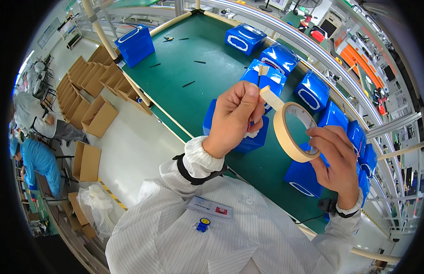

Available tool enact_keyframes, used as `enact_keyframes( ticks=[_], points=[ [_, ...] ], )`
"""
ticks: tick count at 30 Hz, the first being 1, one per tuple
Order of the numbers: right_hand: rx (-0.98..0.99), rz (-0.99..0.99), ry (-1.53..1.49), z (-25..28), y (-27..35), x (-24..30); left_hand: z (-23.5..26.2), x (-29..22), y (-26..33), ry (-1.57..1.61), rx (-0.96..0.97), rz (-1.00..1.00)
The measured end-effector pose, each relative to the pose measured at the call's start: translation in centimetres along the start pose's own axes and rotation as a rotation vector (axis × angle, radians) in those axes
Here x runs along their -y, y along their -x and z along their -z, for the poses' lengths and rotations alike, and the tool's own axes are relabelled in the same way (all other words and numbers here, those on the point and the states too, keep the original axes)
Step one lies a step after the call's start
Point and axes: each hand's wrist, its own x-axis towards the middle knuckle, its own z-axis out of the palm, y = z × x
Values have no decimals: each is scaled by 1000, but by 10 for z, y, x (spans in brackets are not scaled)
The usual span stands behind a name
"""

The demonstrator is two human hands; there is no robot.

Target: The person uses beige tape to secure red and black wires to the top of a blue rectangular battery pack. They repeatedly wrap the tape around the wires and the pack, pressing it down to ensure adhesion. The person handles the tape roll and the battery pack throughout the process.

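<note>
My left hand (pixel 234 114) is closed in a pinch on a thin dark wire (pixel 259 80) that sticks up past the fingertips. A beige tab of tape (pixel 263 70) sits at the wire's top end. My right hand (pixel 335 157) grips a roll of masking tape (pixel 280 132) by its lower right rim. From the roll, a short pulled-out strip (pixel 270 97) reaches to my left fingertips. Below my left hand stands a shiny blue-wrapped block (pixel 253 145), partly hidden by the hand, with a bit of red wire and white material near the fingers.
More blue-wrapped blocks (pixel 279 57) line the far and right sides of the green table (pixel 175 91); another blue block (pixel 135 45) stands at its far left corner. Small black sticks and cutters (pixel 168 39) lie there. Cardboard boxes (pixel 98 116) cover floor to the left. Two people work beyond.
</note>
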Motion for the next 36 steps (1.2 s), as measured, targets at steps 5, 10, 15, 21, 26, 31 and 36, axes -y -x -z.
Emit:
enact_keyframes(
  ticks=[5, 10, 15, 21, 26, 31, 36],
  points=[
    [8, -14, -11, 0, 1, -5, -2, 2, 0, -119, -8, -23],
    [16, -13, -2, 2, 0, -5, -5, 2, -1, -138, -58, 13],
    [10, 0, -6, 2, 1, -5, 0, 2, 1, -81, -33, 21],
    [3, 8, -25, 1, 0, -4, 1, 3, 8, 17, -5, -29],
    [11, -19, -52, 2, 1, -7, -5, 3, 10, -125, -32, -107],
    [18, 15, -44, 3, 0, -20, 1, 3, 12, -143, 124, -76],
    [35, 107, 107, 8, -8, -38, 11, -3, 11, -103, 352, 101]
  ],
)
